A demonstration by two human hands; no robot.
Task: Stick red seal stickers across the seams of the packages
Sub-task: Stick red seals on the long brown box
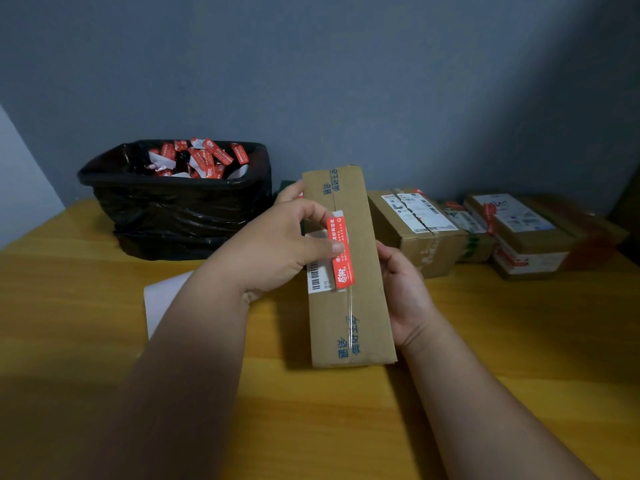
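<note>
Box (349, 271) stood at table (69, 323) centre. Right hand (407, 292) gripped its 3 o'clock edge, steadying. Left hand (277, 247) curled over 9 o'clock side, thumb pressing red sticker (341, 252) along taped seam, likely smoothing. Sealed boxes (485, 226) waited at 2 o'clock.

Two hands: left hand (277, 244), right hand (405, 289). One long package (349, 306) with one red seal sticker (341, 252) and one barcode label (317, 275). At least three more packages (415, 230) behind; exact count unclear. One black-lined bin (173, 209), many red sticker scraps (204, 157) inside, too jumbled to count. One white sheet (162, 296).
</note>
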